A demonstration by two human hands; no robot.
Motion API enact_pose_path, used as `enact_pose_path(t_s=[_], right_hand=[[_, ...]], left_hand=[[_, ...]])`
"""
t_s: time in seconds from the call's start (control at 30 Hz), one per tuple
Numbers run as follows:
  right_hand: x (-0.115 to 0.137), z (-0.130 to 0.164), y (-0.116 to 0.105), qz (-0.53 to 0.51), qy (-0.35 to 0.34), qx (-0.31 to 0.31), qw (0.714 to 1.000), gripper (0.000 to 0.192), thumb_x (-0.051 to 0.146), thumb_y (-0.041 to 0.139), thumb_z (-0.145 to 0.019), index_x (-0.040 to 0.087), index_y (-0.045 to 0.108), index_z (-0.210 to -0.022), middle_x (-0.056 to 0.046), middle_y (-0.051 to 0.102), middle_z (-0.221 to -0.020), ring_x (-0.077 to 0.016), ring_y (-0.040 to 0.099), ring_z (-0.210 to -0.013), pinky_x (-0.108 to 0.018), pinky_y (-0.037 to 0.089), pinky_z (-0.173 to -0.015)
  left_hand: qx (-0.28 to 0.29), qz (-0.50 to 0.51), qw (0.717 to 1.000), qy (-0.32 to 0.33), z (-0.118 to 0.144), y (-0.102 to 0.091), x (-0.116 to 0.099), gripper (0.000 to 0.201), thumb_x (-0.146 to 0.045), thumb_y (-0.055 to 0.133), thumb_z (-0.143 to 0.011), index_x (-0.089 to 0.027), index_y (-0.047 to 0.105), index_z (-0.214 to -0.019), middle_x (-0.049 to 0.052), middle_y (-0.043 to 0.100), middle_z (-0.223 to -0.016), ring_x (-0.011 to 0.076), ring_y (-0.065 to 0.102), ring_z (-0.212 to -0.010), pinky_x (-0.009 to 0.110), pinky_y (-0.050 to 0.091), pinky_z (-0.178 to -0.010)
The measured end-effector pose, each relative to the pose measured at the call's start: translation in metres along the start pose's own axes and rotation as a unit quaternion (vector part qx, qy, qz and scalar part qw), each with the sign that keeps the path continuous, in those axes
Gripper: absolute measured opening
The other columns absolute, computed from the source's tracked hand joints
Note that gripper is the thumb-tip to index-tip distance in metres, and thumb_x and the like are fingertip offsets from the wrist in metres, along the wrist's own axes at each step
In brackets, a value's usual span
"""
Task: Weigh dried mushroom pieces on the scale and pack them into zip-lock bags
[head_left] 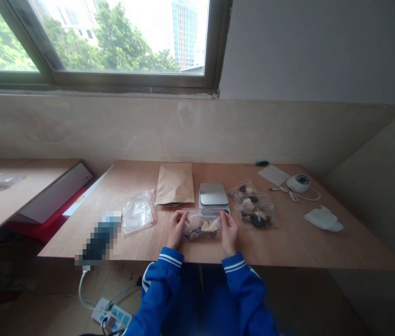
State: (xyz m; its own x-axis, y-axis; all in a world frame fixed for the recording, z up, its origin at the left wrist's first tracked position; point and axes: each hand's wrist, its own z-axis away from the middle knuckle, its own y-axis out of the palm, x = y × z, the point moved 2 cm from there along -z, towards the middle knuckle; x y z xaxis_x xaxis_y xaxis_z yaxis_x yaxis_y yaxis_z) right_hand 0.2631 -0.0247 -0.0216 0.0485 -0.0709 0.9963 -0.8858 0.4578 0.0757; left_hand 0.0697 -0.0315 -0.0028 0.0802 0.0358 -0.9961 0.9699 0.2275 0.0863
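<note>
Between my two hands is a clear zip bag (202, 228) with dark and pale dried pieces in it. My left hand (175, 228) pinches its upper left corner, and my right hand (229, 231) pinches the upper right corner. Just behind the bag stands a small scale (213, 194) with a silver plate; the bag's top edge overlaps its front. To the right lie several filled zip bags (257, 215) with similar dark and pale pieces. A brown paper pouch (175, 184) lies behind my left hand, and a stack of clear empty bags (138, 212) is left of it.
A pixelated dark object (99, 240) lies at the table's left edge, with a white cable running down to a power strip (111, 315). At right are a white dome camera (298, 183), a paper sheet (273, 175), crumpled white tissue (323, 219) and a green-handled tool (262, 164).
</note>
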Motion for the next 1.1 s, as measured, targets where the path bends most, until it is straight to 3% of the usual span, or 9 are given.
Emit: enact_pose_path(t_s=[0.3, 0.5, 0.73, 0.93, 1.1], right_hand=[[0.000, -0.018, -0.010, 0.041, -0.026, 0.024, 0.999, 0.050, 0.056, 0.056, -0.076, 0.011, 0.068, -0.094, -0.008, 0.069, -0.073, -0.0194, 0.061, -0.065, -0.030, 0.049, -0.059], [-0.007, -0.015, -0.008, 0.034, -0.028, 0.025, 0.999, 0.048, 0.056, 0.055, -0.077, 0.013, 0.065, -0.094, -0.007, 0.067, -0.075, -0.0186, 0.060, -0.065, -0.030, 0.050, -0.060], [0.001, -0.012, -0.006, 0.027, -0.024, 0.027, 0.999, 0.045, 0.056, 0.055, -0.077, 0.013, 0.064, -0.090, -0.004, 0.064, -0.070, -0.0177, 0.058, -0.064, -0.029, 0.049, -0.061], [0.009, -0.009, -0.003, 0.025, -0.032, 0.108, 0.993, 0.040, 0.049, 0.058, -0.079, 0.014, 0.063, -0.098, -0.005, 0.065, -0.078, -0.0171, 0.060, -0.069, -0.027, 0.048, -0.063], [0.008, -0.010, -0.003, 0.026, -0.009, 0.144, 0.989, 0.045, 0.048, 0.059, -0.078, 0.013, 0.062, -0.106, -0.006, 0.067, -0.077, -0.0187, 0.063, -0.070, -0.028, 0.049, -0.062]], left_hand=[[0.025, 0.001, 0.999, -0.020, 0.000, 0.000, -0.008, 0.037, -0.052, 0.060, -0.074, -0.016, 0.057, -0.081, -0.001, 0.060, -0.064, 0.0055, 0.043, -0.040, 0.018, 0.028, -0.037], [0.000, -0.007, 1.000, -0.006, -0.001, -0.001, -0.008, 0.036, -0.052, 0.061, -0.072, -0.016, 0.058, -0.079, -0.001, 0.061, -0.069, 0.0052, 0.043, -0.040, 0.019, 0.033, -0.039], [-0.018, -0.018, 1.000, -0.004, 0.000, -0.003, -0.008, 0.034, -0.050, 0.061, -0.073, -0.017, 0.060, -0.079, -0.002, 0.060, -0.065, 0.0064, 0.045, -0.043, 0.019, 0.034, -0.040], [-0.009, -0.023, 1.000, 0.001, -0.001, -0.002, -0.005, 0.037, -0.050, 0.063, -0.071, -0.016, 0.065, -0.086, 0.000, 0.062, -0.071, 0.0070, 0.047, -0.047, 0.019, 0.033, -0.041], [-0.027, -0.022, 0.999, 0.010, -0.003, -0.003, -0.002, 0.035, -0.048, 0.067, -0.069, -0.015, 0.067, -0.082, 0.003, 0.065, -0.076, 0.0108, 0.055, -0.061, 0.021, 0.041, -0.054]])
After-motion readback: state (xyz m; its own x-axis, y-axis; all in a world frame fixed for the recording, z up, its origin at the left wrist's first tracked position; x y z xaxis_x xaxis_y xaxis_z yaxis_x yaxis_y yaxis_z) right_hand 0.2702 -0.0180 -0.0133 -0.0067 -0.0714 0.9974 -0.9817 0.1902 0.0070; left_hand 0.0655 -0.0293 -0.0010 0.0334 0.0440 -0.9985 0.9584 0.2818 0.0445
